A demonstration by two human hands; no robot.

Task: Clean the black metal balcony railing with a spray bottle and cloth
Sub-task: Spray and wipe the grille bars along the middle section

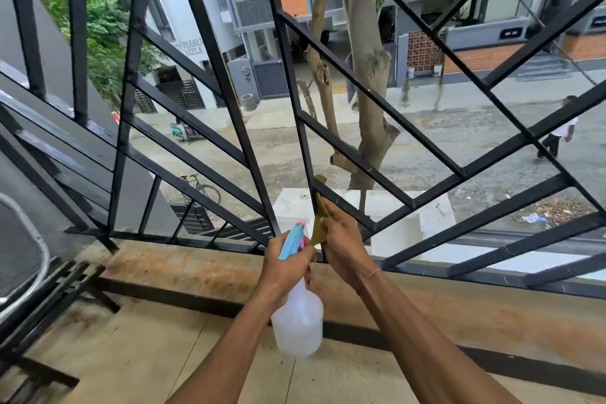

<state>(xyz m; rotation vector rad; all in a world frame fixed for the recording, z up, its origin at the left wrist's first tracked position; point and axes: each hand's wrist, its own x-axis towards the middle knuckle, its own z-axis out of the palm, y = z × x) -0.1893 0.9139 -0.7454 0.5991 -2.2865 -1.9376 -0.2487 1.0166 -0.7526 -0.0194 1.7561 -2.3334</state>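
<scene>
Both forearms are bare from the lower edge of the view up to the hands, with no sleeve showing. The right hand [344,241] has a thin, pale thread-like band around its wrist. The left hand [285,264] wears nothing visible.

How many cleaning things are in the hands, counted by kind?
Spray bottle: 1, in the left hand
Cloth: 1, in the right hand, on the railing
Total: 2
</scene>
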